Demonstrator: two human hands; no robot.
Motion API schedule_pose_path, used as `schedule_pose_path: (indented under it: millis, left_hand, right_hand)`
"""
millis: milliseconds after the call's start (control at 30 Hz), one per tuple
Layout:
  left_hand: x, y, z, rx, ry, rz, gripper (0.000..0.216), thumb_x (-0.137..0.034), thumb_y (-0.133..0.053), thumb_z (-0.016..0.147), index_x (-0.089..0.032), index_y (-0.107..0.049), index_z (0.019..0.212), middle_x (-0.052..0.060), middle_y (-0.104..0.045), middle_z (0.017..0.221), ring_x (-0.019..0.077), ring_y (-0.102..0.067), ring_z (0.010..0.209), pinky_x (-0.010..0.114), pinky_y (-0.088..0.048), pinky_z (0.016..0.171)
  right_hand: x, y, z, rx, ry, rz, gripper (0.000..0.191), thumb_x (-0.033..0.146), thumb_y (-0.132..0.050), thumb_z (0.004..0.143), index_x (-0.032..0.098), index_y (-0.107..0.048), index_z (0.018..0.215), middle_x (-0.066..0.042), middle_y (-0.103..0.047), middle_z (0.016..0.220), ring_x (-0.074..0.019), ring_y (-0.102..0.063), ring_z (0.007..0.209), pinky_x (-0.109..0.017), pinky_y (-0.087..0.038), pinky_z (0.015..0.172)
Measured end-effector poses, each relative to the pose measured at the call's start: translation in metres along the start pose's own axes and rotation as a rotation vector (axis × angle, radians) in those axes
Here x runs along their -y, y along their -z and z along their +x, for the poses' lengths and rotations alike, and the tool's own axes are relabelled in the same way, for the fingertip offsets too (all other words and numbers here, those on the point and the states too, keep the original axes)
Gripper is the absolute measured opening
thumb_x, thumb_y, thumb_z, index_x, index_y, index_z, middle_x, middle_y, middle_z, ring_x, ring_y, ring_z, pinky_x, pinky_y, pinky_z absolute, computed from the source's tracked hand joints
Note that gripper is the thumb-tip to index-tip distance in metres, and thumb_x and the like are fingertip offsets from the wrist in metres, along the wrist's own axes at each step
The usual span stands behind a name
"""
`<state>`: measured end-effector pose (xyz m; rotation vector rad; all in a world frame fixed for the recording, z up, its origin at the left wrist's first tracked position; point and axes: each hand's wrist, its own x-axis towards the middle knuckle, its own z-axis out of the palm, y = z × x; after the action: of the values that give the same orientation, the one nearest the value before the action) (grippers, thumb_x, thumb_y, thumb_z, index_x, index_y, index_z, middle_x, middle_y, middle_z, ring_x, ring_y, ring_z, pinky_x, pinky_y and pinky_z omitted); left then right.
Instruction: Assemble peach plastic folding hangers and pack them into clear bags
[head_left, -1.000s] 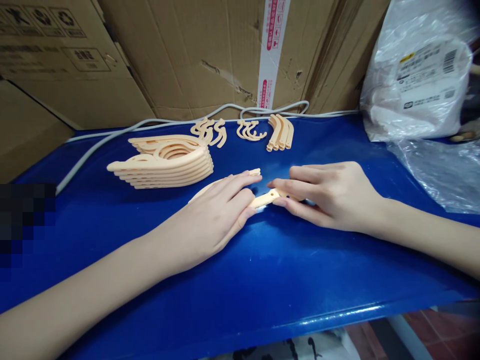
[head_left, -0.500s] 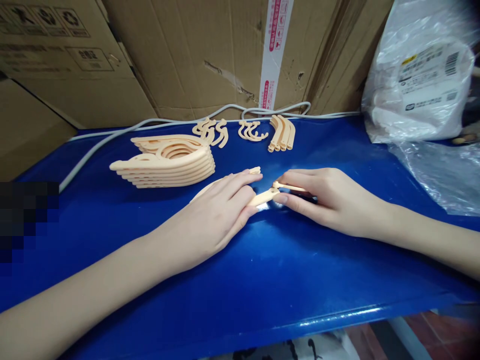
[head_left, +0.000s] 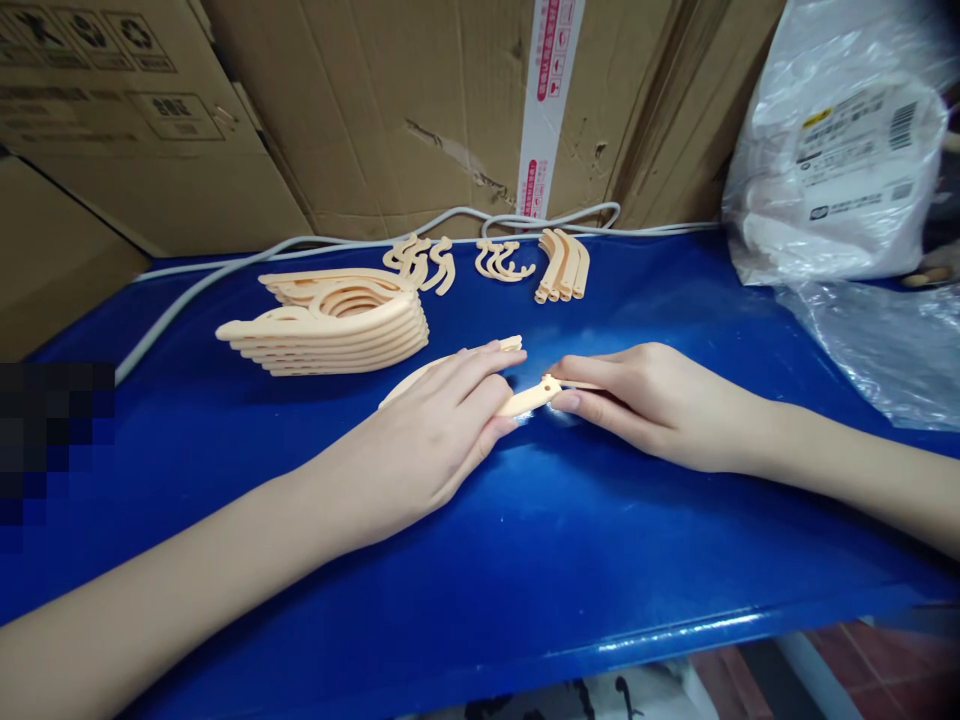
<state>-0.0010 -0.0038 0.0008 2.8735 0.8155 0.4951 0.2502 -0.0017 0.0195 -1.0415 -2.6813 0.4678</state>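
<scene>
My left hand (head_left: 442, 420) is closed over a cream plastic hanger piece (head_left: 529, 398), pressing it near the blue tabletop. Its curved back edge and one end stick out past my fingers, while the middle is hidden under the palm. At the end with a small hole, my right hand (head_left: 652, 405) pinches a thin cream plastic piece (head_left: 581, 384) between thumb and fingers. The tip of that thin piece meets the hanger piece's end; most of it is covered by my fingers. Behind my left hand lies a stack of cream hanger pieces (head_left: 337, 335).
Along the back lie S-shaped cream hooks (head_left: 442, 268), smaller curved hooks (head_left: 502, 262) and several bent cream tubes (head_left: 562, 265). A white cable (head_left: 300, 242) runs before cardboard boxes (head_left: 420, 110). Clear plastic bags (head_left: 832, 190) stand at right on the blue table (head_left: 487, 580).
My right hand has shifted slightly, and the thin piece's tip now sits lower against the hanger piece's end, whose hole shows more plainly. My left hand stays almost still.
</scene>
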Motion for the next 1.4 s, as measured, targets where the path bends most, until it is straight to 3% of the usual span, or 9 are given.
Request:
schedule_pose_path:
  millis: [233,400,800,1400]
  left_hand:
    - [0.0021,-0.002,-0.0013,-0.026,-0.042,0.022,0.035,-0.025,-0.031,0.11,-0.009,-0.059,0.12,0.021,-0.051,0.151,0.0253,-0.042,0.148,0.045,-0.037,0.123]
    - [0.0015,-0.0005,-0.0005,-0.017,-0.023,0.004,0.035,-0.024,-0.031,0.11,-0.009,-0.061,0.118,0.021,-0.051,0.151,0.0246,-0.043,0.147,0.044,-0.038,0.122]
    - [0.0031,-0.001,-0.0011,-0.015,-0.068,0.03,0.037,-0.027,-0.028,0.11,-0.012,-0.06,0.118,0.018,-0.056,0.147,0.0234,-0.043,0.147,0.042,-0.039,0.122]
    - [0.0025,0.0006,-0.0013,0.001,-0.079,0.024,0.034,-0.025,-0.03,0.11,-0.011,-0.061,0.112,0.02,-0.055,0.147,0.0268,-0.044,0.146,0.046,-0.04,0.12]
  right_hand:
    - [-0.0035,-0.0079,-0.0053,-0.166,0.155,-0.46,0.043,0.037,-0.027,0.111,0.016,-0.063,0.099,-0.003,-0.068,0.079,-0.0134,-0.061,0.058,-0.028,-0.029,0.051]
    - [-0.0018,-0.0086,-0.0051,-0.255,0.195,-0.621,0.046,0.035,-0.029,0.111,0.016,-0.068,0.096,-0.002,-0.066,0.073,-0.0138,-0.064,0.059,-0.029,-0.028,0.05]
    - [-0.0031,-0.0071,-0.0066,-0.285,0.206,-0.511,0.035,0.036,-0.043,0.107,0.02,-0.074,0.108,0.0,-0.062,0.07,-0.012,-0.058,0.062,-0.027,-0.032,0.054]
    - [-0.0032,-0.0086,-0.0063,-0.321,0.214,-0.466,0.035,0.035,-0.047,0.105,0.018,-0.076,0.103,0.0,-0.059,0.067,-0.0124,-0.056,0.06,-0.028,-0.03,0.052]
